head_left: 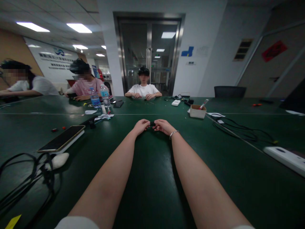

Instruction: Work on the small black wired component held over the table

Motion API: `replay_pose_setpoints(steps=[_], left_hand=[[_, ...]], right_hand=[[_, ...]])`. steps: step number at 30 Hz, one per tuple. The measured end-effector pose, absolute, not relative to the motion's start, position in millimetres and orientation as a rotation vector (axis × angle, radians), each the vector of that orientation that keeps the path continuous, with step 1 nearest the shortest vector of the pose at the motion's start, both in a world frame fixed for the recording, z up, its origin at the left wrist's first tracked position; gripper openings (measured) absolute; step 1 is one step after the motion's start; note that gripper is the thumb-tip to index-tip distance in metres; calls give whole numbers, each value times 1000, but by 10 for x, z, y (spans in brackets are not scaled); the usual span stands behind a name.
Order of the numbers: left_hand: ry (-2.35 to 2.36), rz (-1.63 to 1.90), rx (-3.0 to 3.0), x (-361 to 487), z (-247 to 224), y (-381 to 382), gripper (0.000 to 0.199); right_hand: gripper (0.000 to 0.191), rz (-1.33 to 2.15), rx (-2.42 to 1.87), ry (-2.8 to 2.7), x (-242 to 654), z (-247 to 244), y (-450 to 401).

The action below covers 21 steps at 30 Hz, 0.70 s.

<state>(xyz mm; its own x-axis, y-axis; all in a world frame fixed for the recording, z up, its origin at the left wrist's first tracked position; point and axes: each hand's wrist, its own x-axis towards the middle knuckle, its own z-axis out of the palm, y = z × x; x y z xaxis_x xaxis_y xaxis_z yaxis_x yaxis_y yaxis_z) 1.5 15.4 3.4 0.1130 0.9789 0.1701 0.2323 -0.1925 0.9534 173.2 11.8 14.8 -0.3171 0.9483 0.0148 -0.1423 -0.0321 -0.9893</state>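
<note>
A broad green table (152, 178) fills the foreground of an office, its far side facing a pair of glass doors (149, 52) framed in metal. Three people sit around it: one in a white shirt (143, 90) directly opposite, one in a pink shirt (84, 87) farther left, and another in white (44, 85) at the far left edge. A dark chair (230, 92) stands beyond the table at right, while a white power strip (286, 158) lies near the right edge. Two plastic bottles (105, 97) stand together at left, beyond a phone (64, 138) resting on a white object. A small open box (197, 112) sits right of center. Between them, at mid-table, the wearer's left hand (141, 126) and right hand (164, 126) meet, the right wrist circled by a bracelet (173, 134). Each grip pinches one end of a small black piece (152, 123) between the fingertips; whether it touches the tabletop cannot be told. A tiny red bit (64, 128) lies just beyond the phone.
</note>
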Motion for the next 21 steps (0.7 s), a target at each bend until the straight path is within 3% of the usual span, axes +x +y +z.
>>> replay_pose_setpoints(steps=[18, 21], left_hand=[[1133, 1264, 1558, -9, 52, 89, 22], [1120, 1271, 1539, -8, 50, 96, 22]], right_hand=[[2, 1517, -916, -1331, 1746, 122, 144], [18, 1492, -886, -1330, 1747, 124, 134]])
